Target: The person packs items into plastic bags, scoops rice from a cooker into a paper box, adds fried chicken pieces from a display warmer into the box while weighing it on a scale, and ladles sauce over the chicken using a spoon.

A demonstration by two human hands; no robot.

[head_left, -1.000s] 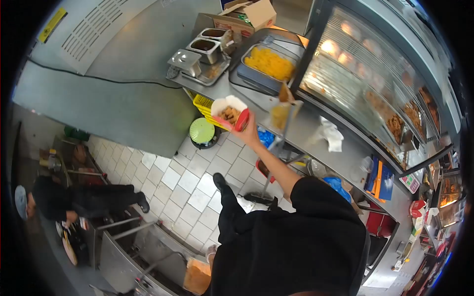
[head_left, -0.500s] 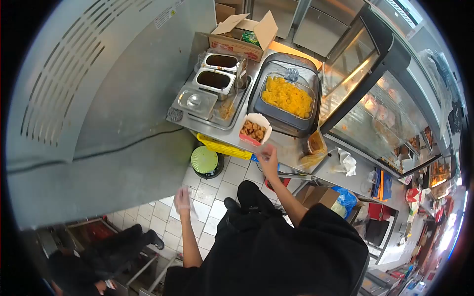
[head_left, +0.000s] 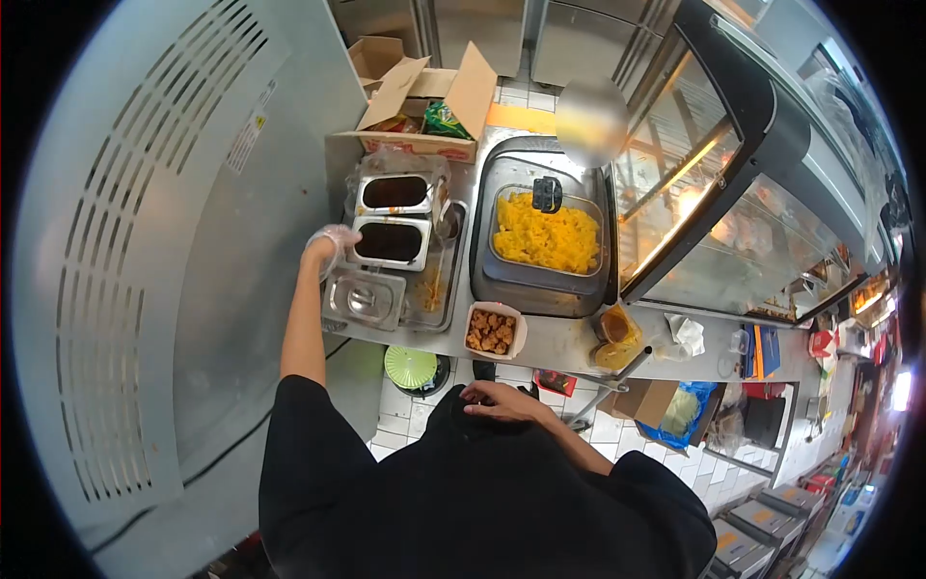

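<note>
My left hand (head_left: pixel 335 245), in a clear glove, is at the left edge of a metal sauce container (head_left: pixel 391 241) with dark contents; its fingers are partly hidden by glare and the glove. A second dark sauce container (head_left: pixel 396 193) sits behind, and a lidded steel one (head_left: pixel 364 298) in front. My right hand (head_left: pixel 496 399) hangs low before my body, below the counter edge, fingers loosely spread and holding nothing. On the counter's front edge stands an open box of browned fried pieces (head_left: pixel 491 330). Behind it, a tray of yellow food (head_left: pixel 546 232) bears a black clip.
An open cardboard box (head_left: pixel 420 144) stands at the back. Right of the food tray is a glass display case (head_left: pixel 680 164). Bagged sauce containers (head_left: pixel 617 338) stand near the front edge. A large metal panel (head_left: pixel 222 193) rises at left; a green-lidded bin (head_left: pixel 411 368) is below.
The food box went from my right hand onto the counter. My left hand has reached forward to the sauce containers, and my right has drawn back toward my body. The view has turned.
</note>
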